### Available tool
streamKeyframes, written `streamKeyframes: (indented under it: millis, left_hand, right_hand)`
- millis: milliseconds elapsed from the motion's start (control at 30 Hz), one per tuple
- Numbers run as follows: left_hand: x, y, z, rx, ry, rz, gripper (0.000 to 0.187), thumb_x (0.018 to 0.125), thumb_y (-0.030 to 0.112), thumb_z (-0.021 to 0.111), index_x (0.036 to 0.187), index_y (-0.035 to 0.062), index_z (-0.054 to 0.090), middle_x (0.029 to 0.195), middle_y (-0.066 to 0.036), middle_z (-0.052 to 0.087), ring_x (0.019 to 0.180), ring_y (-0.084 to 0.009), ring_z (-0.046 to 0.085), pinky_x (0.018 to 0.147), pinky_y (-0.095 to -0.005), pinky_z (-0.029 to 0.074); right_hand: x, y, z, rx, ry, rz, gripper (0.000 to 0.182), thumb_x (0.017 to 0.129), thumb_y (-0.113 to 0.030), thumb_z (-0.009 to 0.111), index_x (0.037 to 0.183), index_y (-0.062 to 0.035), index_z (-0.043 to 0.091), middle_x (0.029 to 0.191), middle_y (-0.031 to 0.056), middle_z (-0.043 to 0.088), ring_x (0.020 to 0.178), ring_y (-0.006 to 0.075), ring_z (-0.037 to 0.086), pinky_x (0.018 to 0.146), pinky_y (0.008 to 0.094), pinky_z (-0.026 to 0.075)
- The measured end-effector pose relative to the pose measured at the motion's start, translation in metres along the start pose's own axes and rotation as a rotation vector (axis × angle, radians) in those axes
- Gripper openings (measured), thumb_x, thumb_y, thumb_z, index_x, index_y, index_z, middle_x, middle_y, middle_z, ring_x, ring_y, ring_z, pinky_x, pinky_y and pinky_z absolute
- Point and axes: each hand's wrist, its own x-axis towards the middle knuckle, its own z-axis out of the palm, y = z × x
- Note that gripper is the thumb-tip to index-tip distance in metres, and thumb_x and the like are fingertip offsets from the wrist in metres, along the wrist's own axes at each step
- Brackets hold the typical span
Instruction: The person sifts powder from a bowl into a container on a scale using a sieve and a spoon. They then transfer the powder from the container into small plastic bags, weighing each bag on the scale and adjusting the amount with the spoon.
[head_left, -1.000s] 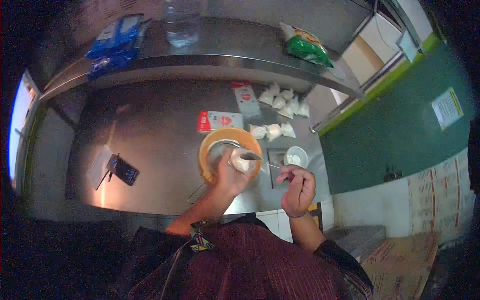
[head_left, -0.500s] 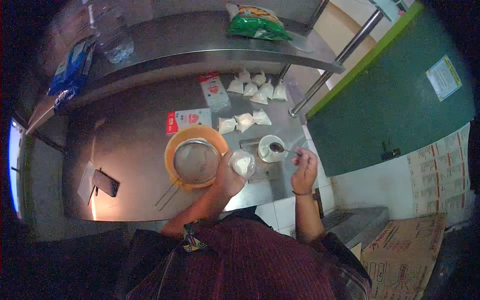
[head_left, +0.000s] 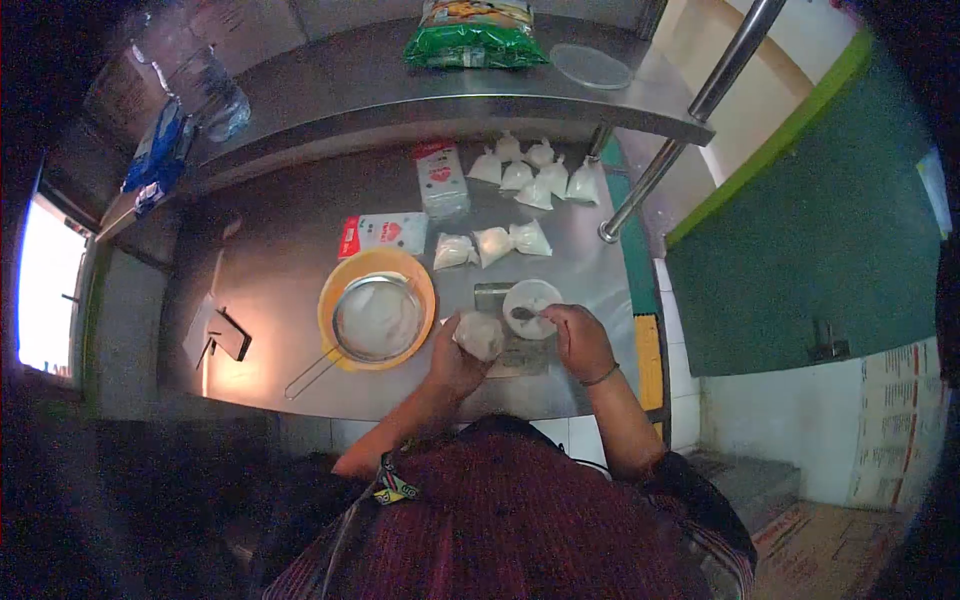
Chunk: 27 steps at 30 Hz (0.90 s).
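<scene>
My left hand (head_left: 455,365) is closed around a small clear plastic bag (head_left: 480,337) with white powder inside. In my right hand (head_left: 583,345) is a spoon (head_left: 522,313), its bowl end over the white container (head_left: 544,291), which seems to hold white powder. Left of my hands, a wire sieve (head_left: 378,317) with a long handle rests on an orange bowl (head_left: 334,290). Behind the container lie three tied powder bags (head_left: 493,246), and a group of several more (head_left: 535,192) sits farther back.
Two red-and-white packs (head_left: 440,180) lie on the steel table (head_left: 270,260). A phone (head_left: 230,336) stands at the left. Above, a steel shelf (head_left: 350,105) carries a green package (head_left: 475,45) and a round lid (head_left: 592,67). A metal post (head_left: 655,170) rises at right.
My right hand has moved left, bringing the spoon down into or over the white container. My left hand has lowered slightly with the bag. The camera view has shifted.
</scene>
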Motion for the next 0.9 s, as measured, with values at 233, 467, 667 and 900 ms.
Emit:
streamKeyframes:
  millis: [233,467,667,900]
  left_hand:
    - [-0.010,-0.003,-0.012,0.033,0.103,0.054,0.043,0.101,0.043,0.040,0.122,0.0083,0.055,0.115,-0.010,0.064,0.109,-0.0281,0.061,0.097,-0.0463,0.048]
    - [-0.025,0.011,-0.009,0.055,0.115,-0.067,0.047,0.101,0.045,0.041,0.128,0.0080,0.049,0.122,-0.013,0.058,0.114,-0.0284,0.057,0.098,-0.0453,0.047]
    - [-0.042,0.015,-0.013,0.065,0.152,-0.155,0.043,0.101,0.040,0.046,0.127,0.0071,0.047,0.123,-0.013,0.055,0.114,-0.0303,0.056,0.091,-0.0470,0.051]
    - [-0.064,0.029,-0.009,0.090,0.179,-0.290,0.036,0.096,0.037,0.056,0.120,0.0100,0.055,0.119,-0.013,0.058,0.110,-0.0301,0.058,0.096,-0.0473,0.050]
  right_hand:
    - [0.017,-0.010,-0.045,0.236,0.773,0.167,0.033,0.107,-0.029,0.037,0.107,0.0001,0.053,0.083,0.0062,0.058,0.079,0.0173,0.057,0.076,0.0359,0.050]
    - [-0.017,0.099,-0.007,-0.309,0.311,0.238,0.023,0.103,-0.020,0.047,0.108,-0.0024,0.060,0.090,0.0142,0.063,0.083,0.0259,0.062,0.079,0.0374,0.051]
    - [-0.011,0.057,0.033,-0.138,-0.032,0.740,0.043,0.093,-0.037,0.058,0.110,0.0023,0.061,0.103,0.0260,0.066,0.103,0.0425,0.063,0.091,0.0452,0.050]
    - [-0.005,0.043,0.049,-0.181,-0.063,0.735,0.038,0.087,-0.028,0.064,0.110,0.0019,0.058,0.104,0.0270,0.066,0.099,0.0438,0.063,0.088,0.0476,0.051]
